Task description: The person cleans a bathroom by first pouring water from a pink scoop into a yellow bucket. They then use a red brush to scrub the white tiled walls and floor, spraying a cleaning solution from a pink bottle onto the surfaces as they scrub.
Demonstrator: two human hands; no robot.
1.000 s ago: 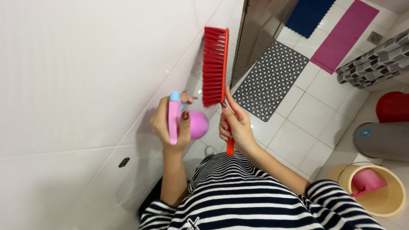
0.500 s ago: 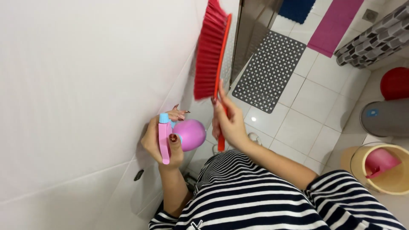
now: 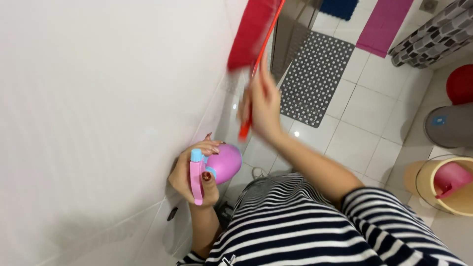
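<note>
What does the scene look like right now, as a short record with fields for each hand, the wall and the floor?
left hand: grips a pink spray bottle with a blue collar, close to the wall
right hand: holds a red brush, raised and motion-blurred
wall: white tiles
floor: grey dotted mat, magenta mat, yellow bucket with a pink scoop inside

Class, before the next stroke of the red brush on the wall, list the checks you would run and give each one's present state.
1. Right hand grips the red brush by its handle: ok.
2. Left hand holds the pink spray bottle: ok.
3. Bristles touching the white tiled wall: cannot tell, blurred.
4. Bottle's nozzle direction: cannot tell.
5. Floor tiles near the dotted mat dry: cannot tell.
</note>
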